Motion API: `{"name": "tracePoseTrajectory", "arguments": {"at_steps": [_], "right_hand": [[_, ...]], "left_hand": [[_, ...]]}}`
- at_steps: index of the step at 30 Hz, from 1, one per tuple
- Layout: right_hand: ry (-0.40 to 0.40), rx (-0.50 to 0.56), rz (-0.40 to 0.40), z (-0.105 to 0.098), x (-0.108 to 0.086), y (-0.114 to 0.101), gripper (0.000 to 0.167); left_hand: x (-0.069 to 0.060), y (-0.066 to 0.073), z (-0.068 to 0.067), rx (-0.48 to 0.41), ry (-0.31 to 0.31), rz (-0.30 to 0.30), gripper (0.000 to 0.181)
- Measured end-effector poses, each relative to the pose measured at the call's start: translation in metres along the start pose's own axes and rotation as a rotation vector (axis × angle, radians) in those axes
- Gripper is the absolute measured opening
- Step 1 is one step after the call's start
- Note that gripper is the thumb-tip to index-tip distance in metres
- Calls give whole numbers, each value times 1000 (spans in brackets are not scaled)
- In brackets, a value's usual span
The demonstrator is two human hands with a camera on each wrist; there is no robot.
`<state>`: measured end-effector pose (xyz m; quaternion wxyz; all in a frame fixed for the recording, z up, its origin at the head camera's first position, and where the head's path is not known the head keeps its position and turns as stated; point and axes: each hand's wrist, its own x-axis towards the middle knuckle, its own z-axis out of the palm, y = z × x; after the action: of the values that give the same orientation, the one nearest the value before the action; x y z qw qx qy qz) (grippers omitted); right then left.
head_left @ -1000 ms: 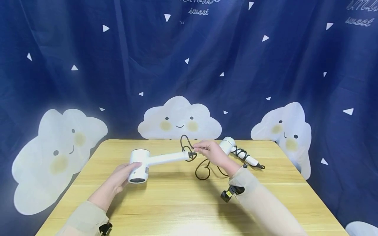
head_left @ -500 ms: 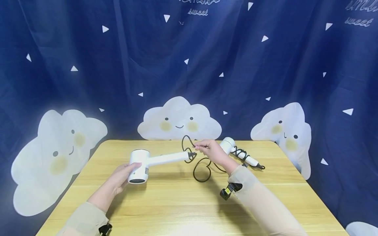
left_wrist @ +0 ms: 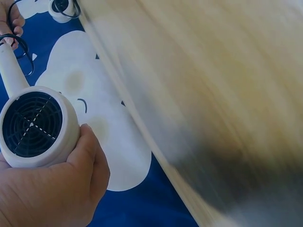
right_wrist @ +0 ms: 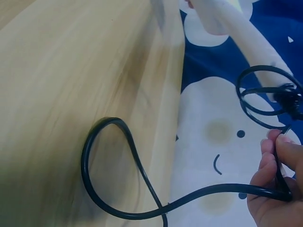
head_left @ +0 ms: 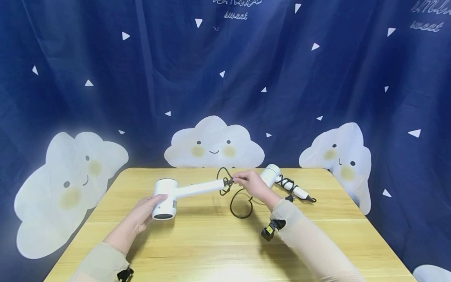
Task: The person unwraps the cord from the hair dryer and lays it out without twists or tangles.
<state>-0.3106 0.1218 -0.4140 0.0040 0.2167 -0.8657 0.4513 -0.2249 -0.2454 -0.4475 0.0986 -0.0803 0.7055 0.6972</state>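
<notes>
My left hand (head_left: 143,211) grips the round head of a white hair dryer (head_left: 165,199), held above the table with its handle pointing right. The left wrist view shows the dark grille of that hair dryer (left_wrist: 32,124) with fingers around its casing. By the handle's end, my right hand (head_left: 251,183) pinches the black power cord (right_wrist: 222,189) between thumb and fingers. Loops of cord hang around the handle's tip, and a larger loop droops below the right hand towards the table.
Behind my right hand, a second white hair dryer (head_left: 296,190) lies on the wooden table (head_left: 197,250), its black cord wound around the handle. A blue curtain (head_left: 225,94) with printed clouds hangs behind the table's far edge.
My right hand has dipped slightly, lowering the cord loop near the handle's tip. The larger loop has shifted a little left. The left hand and its hair dryer stay nearly still.
</notes>
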Motion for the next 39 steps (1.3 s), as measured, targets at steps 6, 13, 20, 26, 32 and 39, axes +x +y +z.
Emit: {"name": "tracePoseTrajectory", "arguments": {"at_steps": [6, 13, 20, 26, 32, 39], "right_hand": [[-38, -41, -14, 1, 0, 3, 21], [-121, -107, -21, 1, 0, 7, 17], [-200, -268, -49, 3, -7, 7, 17], [-252, -345, -92, 4, -15, 2, 18], [-270, -383, -190, 3, -19, 1, 17], [-253, -403, -326, 0, -23, -1, 14]], "left_hand": [[0, 0, 1, 6, -9, 10, 56], [0, 2, 1, 4, -15, 22, 56], [1, 4, 2, -12, -26, 30, 55], [-1, 6, 2, -12, -16, 33, 54], [-1, 5, 2, -13, -4, 20, 55], [0, 4, 2, -18, 11, 16, 55]]}}
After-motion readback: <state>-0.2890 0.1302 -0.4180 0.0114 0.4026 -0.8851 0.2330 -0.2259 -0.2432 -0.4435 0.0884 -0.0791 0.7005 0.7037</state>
